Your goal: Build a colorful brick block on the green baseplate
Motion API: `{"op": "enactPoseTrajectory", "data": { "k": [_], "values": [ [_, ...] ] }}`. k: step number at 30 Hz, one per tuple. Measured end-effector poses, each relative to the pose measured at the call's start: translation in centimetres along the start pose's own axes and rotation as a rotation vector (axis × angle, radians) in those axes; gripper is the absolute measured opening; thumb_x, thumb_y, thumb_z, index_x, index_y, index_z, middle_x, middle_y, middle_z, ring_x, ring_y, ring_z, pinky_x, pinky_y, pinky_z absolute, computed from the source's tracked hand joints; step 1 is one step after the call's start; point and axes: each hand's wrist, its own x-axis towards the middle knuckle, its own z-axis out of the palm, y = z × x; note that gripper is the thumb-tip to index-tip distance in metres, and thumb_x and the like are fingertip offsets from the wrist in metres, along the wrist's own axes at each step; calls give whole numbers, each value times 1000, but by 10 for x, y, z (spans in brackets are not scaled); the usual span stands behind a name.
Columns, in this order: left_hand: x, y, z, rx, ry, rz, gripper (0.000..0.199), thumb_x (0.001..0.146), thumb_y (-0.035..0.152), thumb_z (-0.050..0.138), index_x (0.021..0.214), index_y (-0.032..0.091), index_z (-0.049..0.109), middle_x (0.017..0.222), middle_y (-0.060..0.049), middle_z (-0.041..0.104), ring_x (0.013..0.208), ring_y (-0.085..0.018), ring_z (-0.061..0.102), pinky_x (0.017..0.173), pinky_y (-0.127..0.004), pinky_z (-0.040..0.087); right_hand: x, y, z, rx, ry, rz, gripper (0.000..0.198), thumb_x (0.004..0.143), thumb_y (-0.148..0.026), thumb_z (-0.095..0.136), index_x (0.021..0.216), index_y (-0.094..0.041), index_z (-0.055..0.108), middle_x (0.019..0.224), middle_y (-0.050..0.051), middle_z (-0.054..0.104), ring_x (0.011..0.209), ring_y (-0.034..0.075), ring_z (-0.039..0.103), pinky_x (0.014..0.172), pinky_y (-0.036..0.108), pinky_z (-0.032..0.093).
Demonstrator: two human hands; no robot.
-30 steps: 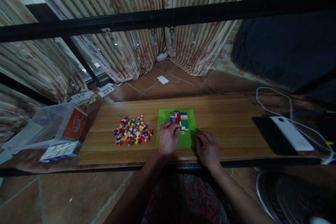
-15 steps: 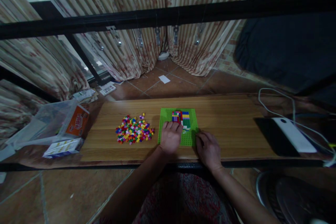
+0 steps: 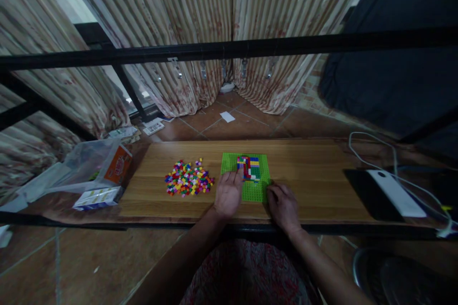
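A left hand (image 3: 228,194) rests flat and empty on a green baseplate (image 3: 252,191), steadying it beside the half-built bricks (image 3: 248,167), while the right hand (image 3: 282,206), its grip unclear, braces the plate's corner on the tabletop (image 3: 315,176).

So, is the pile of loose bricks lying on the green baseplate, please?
No, the pile of loose bricks lies on the wooden board, left of the green baseplate.
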Motion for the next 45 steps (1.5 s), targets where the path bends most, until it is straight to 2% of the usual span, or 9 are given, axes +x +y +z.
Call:
{"op": "enactPoseTrajectory", "data": {
  "k": [5, 9, 14, 19, 27, 31, 35, 38, 45],
  "values": [
    [-39, -19, -8, -116, 73, -130, 41, 88, 14, 49, 129, 15, 50, 114, -11, 65, 107, -25, 58, 95, -41, 46, -6, -18, -4, -18, 3, -70, 27, 93, -37, 48, 101, -20, 67, 109, 12, 63, 101, 26, 55, 85, 42, 46],
    [-74, -25, 1, -161, 82, -187, 38, 86, 13, 51, 123, 18, 53, 112, -9, 66, 106, -23, 60, 93, -40, 50, -16, -38, -3, -6, -91, -156, 24, 94, -35, 48, 104, -21, 66, 113, 11, 62, 103, 26, 54, 88, 43, 44],
    [-98, -28, 1, -181, 87, -260, 34, 86, 12, 51, 120, 20, 55, 115, -9, 65, 111, -23, 59, 96, -41, 51, -22, -25, -2, 33, -122, -180, 25, 94, -37, 48, 102, -21, 65, 113, 10, 64, 103, 25, 56, 88, 43, 44],
    [-103, -39, -10, -215, 107, -368, 34, 86, 11, 52, 119, 19, 56, 117, -9, 65, 109, -22, 59, 96, -40, 51, -18, -6, -9, 46, -114, -182, 28, 92, -42, 49, 97, -21, 67, 110, 9, 65, 99, 25, 57, 87, 43, 44],
    [-96, -63, -17, -197, 232, -533, 23, 86, 12, 52, 105, 20, 62, 98, -7, 67, 97, -20, 62, 88, -36, 52, -7, -24, 2, 133, -138, -190, 26, 93, -40, 49, 88, -21, 67, 96, 8, 68, 89, 22, 61, 83, 38, 48],
    [-103, -75, -20, -194, 303, -631, 18, 86, 13, 53, 99, 19, 63, 94, -7, 66, 92, -19, 62, 84, -34, 52, -5, -24, 10, 140, -88, -146, 26, 92, -41, 51, 86, -21, 67, 93, 7, 67, 86, 21, 61, 80, 36, 49],
    [-114, -86, -23, -193, 353, -693, 16, 87, 15, 52, 98, 19, 64, 94, -6, 66, 91, -18, 63, 83, -33, 52, -6, -22, 10, 130, -103, -155, 26, 92, -42, 50, 89, -22, 67, 94, 7, 67, 87, 21, 61, 82, 36, 48],
    [-117, -90, -24, -192, 349, -706, 15, 88, 16, 53, 96, 19, 65, 93, -6, 66, 91, -18, 63, 83, -32, 52, -7, -24, 9, 91, -96, -165, 26, 92, -41, 50, 89, -21, 67, 94, 8, 67, 88, 22, 60, 82, 36, 47],
    [-104, -85, -14, -124, 257, -589, 16, 88, 20, 55, 97, 21, 68, 95, -6, 64, 93, -18, 60, 84, -32, 51, -7, -24, 10, 65, -86, -188, 25, 92, -39, 49, 90, -21, 67, 94, 8, 67, 88, 22, 60, 81, 36, 47]
  ]
}}
